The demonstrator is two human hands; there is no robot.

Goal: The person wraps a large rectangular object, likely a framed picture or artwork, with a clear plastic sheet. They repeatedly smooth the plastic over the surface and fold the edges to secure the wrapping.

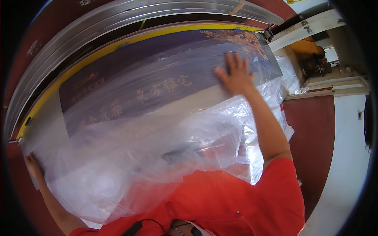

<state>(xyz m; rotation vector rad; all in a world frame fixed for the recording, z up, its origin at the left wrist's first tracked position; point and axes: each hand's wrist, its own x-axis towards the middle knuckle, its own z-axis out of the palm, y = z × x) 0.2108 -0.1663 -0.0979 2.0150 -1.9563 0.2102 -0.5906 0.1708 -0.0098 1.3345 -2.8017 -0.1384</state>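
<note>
A long board (pixel 47 118) lies in front of me, bearing a dark purple printed sheet (pixel 157 69) with golden leaves and gold characters. Clear plastic film (pixel 212 122) stretches over much of the print and falls in wrinkled folds toward my body. My right hand (pixel 237 76) is spread open with its palm on the film, near the print's right part; its edges are slightly blurred. At the board's left end, my left hand (pixel 34 166) has its fingers closed at the film's edge; its fingertips are only partly visible.
Beyond the board run a yellow strip (pixel 118 44) and a silver metal rail (pixel 130 13). Crumpled film (pixel 289 74) hangs past the right end. At right are a white frame (pixel 307 27), a dark red surface (pixel 311 129) and machine parts (pixel 315 65).
</note>
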